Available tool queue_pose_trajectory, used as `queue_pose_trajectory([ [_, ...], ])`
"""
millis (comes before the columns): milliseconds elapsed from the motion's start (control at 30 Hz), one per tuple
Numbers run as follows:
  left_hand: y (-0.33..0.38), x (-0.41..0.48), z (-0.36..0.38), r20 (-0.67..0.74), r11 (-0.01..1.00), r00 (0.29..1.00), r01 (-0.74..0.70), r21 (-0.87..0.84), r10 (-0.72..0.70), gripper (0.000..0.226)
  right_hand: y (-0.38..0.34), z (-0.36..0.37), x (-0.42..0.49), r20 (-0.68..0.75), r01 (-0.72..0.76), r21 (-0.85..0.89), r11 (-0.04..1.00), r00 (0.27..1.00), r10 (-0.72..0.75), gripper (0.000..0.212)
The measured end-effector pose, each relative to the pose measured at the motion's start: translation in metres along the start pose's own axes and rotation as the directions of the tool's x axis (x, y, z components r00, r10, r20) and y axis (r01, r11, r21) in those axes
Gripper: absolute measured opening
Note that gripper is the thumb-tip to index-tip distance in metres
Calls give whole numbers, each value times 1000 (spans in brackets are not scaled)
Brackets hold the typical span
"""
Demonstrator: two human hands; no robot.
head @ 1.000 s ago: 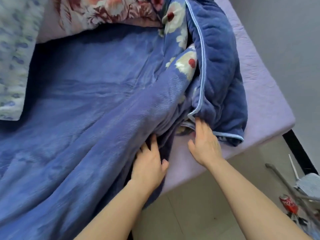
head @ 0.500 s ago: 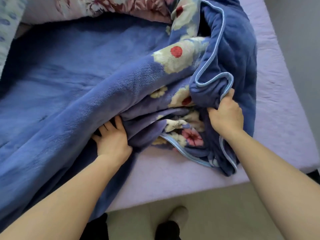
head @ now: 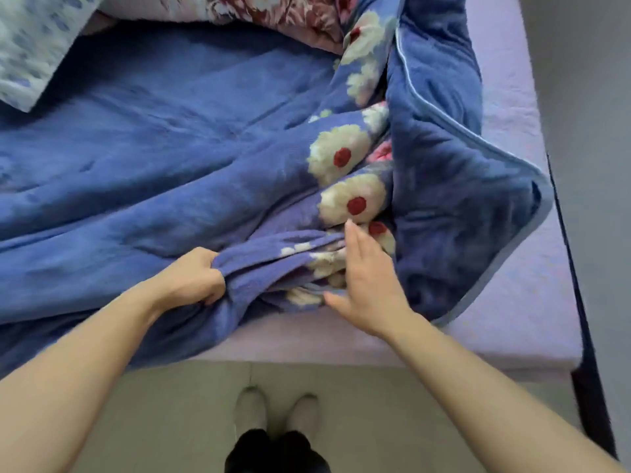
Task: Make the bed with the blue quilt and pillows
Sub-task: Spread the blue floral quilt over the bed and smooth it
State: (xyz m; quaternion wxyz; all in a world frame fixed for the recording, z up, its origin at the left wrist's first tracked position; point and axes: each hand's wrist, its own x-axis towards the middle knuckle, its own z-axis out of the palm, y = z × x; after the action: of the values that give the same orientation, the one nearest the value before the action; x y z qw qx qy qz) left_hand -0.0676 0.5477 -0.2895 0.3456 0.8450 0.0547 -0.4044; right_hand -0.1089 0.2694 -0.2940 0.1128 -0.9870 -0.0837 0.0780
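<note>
A thick blue quilt [head: 164,158] with white and red flowers lies crumpled over most of the bed, its piped edge folded back at the right. My left hand [head: 194,278] grips a bunched fold of the quilt near the bed's front edge. My right hand [head: 368,281] lies with straight fingers against the flowered folds beside it, holding nothing. A white pillow with blue print [head: 34,42] sits at the top left. A red floral pillow [head: 266,11] lies along the top.
The lilac mattress [head: 512,295] shows bare at the right and along the front edge. A dark bed frame [head: 577,268] runs down the right side beside a grey wall. Below lie a beige floor and my two feet [head: 276,411].
My right hand has let go of the quilt's piped edge, which now lies folded back at the right. The hand has moved left onto the flowered folds. My left hand has closed on a fold.
</note>
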Motion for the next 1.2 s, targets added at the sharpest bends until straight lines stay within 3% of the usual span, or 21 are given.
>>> queue_pose_trajectory([
  [33, 4, -8, -3, 32, 999, 999, -7, -32, 8, 15, -6, 21, -9, 146, -23, -25, 999, 989, 26, 124],
  [100, 8, -23, -7, 67, 996, 997, -32, -82, 38, 18, -8, 50, -11, 177, -102, -83, 991, 977, 115, 129],
  [167, 11, -36, -6, 97, 993, 994, -42, -113, 53, 21, -6, 57, -1, -20, -182, -87, 979, 983, 181, 106],
  [233, 17, -48, 0, 114, 986, 991, -51, -156, 70, 23, -2, 50, 9, -165, -150, 7, 989, 975, 149, 81],
  [333, 20, -62, 20, 125, 986, 991, -14, -169, 36, 27, 7, 13, -6, 7, -81, 210, 974, 997, 82, 71],
  [400, 17, -69, 44, 224, 993, 973, -35, -115, 61, 26, 27, -19, -27, 169, -60, 280, 958, 986, 12, 74],
  [467, 14, -79, 73, 340, 995, 937, -60, -84, 86, 21, 47, -50, -56, 452, -87, 195, 977, 892, -11, 65],
  [500, 14, -86, 87, 407, 994, 908, -70, -87, 99, 19, 56, -39, -71, 549, -128, 60, 990, 833, 74, 51],
  [533, 15, -91, 99, 476, 991, 871, -78, -105, 119, 20, 73, -26, -88, 557, -166, -98, 981, 808, 192, 34],
  [600, 14, -93, 116, 592, 988, 794, -66, -141, 138, 27, 118, 11, -119, 548, -152, -403, 903, 750, 371, 41],
  [633, 13, -92, 123, 621, 989, 776, -25, -143, 109, 25, 129, 22, -121, 571, -233, -421, 877, 683, 455, 42],
  [700, 3, -85, 142, 619, 998, 785, 52, -32, -21, 13, 114, 10, -113, 711, -327, -450, 831, 433, 555, 41],
  [767, -25, -78, 175, 605, 942, 763, 14, 336, -228, 50, 85, -7, -113, 741, -485, -335, 808, 394, 544, 27],
  [800, -41, -79, 194, 589, 882, 738, 17, 470, -328, 68, 70, -17, -120, 831, -593, -266, 760, 259, 493, 26],
  [867, -62, -81, 223, 536, 885, 756, 122, 448, -376, 79, 63, -20, -124, 916, -773, -37, 633, 227, 330, 41],
  [900, -67, -78, 231, 491, 920, 802, 176, 350, -340, 77, 58, -18, -124, 925, -865, 71, 496, 243, 292, 34],
  [933, -69, -72, 233, 426, 945, 856, 193, 264, -294, 72, 63, -15, -124, 875, -866, 171, 469, 353, 332, 24],
  [967, -67, -67, 229, 345, 961, 905, 182, 209, -247, 64, 66, -14, -123, 799, -825, 232, 515, 464, 383, 23],
  [1067, -30, -45, 214, 117, 990, 987, 102, 93, -113, 40, 82, -21, -127, 540, -704, 246, 667, 671, 509, 33],
  [1133, 13, -35, 202, 11, 999, 999, 44, -32, -44, 30, 86, -34, -125, 288, -534, 243, 810, 837, 466, 24],
  [1200, 62, -29, 198, -71, 984, 997, -28, -173, 16, 25, 97, -47, -126, -15, -338, 208, 918, 937, 349, 35],
])
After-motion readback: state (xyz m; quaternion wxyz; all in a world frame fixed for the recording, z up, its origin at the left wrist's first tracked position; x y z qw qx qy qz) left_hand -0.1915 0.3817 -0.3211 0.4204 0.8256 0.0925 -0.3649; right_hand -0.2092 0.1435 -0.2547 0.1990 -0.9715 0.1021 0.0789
